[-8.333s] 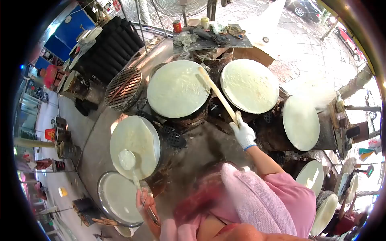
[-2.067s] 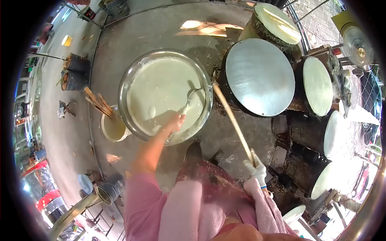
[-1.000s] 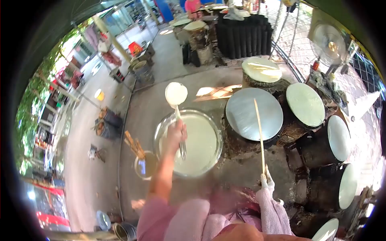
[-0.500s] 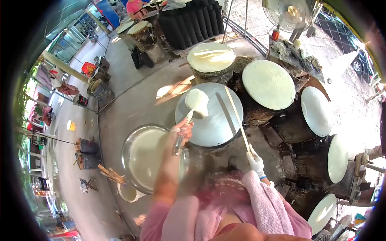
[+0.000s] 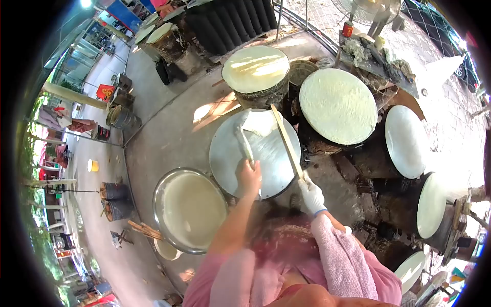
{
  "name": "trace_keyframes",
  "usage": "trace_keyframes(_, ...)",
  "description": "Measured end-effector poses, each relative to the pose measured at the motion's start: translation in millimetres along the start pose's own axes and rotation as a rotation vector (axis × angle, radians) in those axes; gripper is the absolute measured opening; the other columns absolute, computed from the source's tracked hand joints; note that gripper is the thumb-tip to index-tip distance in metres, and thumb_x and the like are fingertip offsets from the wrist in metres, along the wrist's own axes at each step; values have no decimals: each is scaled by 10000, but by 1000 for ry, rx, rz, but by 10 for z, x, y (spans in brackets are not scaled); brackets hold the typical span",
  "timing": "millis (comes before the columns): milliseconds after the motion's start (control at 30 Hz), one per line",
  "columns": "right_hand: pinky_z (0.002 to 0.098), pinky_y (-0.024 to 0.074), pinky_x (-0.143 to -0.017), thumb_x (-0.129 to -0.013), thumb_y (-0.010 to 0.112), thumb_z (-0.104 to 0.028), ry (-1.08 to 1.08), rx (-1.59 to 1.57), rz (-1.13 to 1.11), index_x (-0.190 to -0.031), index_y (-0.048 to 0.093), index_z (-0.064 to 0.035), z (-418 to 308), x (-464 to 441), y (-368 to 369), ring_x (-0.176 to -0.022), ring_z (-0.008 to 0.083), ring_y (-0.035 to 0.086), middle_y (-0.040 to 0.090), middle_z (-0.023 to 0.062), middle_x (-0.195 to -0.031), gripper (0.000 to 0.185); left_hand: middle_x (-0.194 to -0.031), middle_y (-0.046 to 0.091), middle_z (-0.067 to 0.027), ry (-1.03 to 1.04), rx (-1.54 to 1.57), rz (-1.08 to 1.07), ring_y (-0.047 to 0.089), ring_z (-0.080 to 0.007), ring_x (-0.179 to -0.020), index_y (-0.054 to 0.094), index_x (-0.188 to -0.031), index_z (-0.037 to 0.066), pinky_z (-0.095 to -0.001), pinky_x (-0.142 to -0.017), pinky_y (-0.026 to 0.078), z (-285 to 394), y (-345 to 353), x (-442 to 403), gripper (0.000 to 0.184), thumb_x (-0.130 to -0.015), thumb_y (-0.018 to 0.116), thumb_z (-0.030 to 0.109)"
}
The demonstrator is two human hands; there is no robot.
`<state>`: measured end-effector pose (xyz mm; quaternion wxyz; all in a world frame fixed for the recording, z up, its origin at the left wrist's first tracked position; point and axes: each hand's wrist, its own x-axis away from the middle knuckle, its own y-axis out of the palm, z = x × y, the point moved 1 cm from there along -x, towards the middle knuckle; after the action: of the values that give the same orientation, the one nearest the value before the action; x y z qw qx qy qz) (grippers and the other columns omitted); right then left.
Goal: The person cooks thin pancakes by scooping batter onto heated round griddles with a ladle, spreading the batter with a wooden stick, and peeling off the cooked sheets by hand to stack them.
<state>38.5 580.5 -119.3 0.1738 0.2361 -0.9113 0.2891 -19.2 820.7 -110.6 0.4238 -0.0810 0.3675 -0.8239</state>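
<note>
My bare left hand (image 5: 249, 176) is wrapped round the handle of a ladle (image 5: 246, 143), which reaches out over a round metal griddle (image 5: 230, 166). White batter (image 5: 260, 122) lies at the griddle's far edge, by the ladle's head; the bowl itself is hard to make out against it. In a white glove, my right hand (image 5: 311, 194) grips a long flat wooden spreader (image 5: 287, 143). Its far end slants over the griddle's right side, beside the batter. To the left of my arm stands a steel basin (image 5: 158, 207) of pale batter.
Griddles coated in white stand behind (image 5: 255, 71) and at the back right (image 5: 337, 107). More round plates on dark stoves (image 5: 404, 143) curve down my right side. A small pail with sticks (image 5: 166, 249) sits by the basin. A fan (image 5: 373, 10) stands at the back.
The ladle, raised and full of batter before, is now lower and farther over the griddle, with batter on the plate. The spreader has turned, its tip shifting left toward the batter.
</note>
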Motion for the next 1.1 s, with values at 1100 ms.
trace_keyframes(1100,241,502,-821,-955,630,-244,-174,-79,-317,-1217,640,16,-602,-946,-428,-885,90,620,704,34,-1011,370,-574,430,4,-707,554,105,385,-78,-397,501,-876,34,-237,-347,295,-823,-2164,1023,220,-994,518,219)
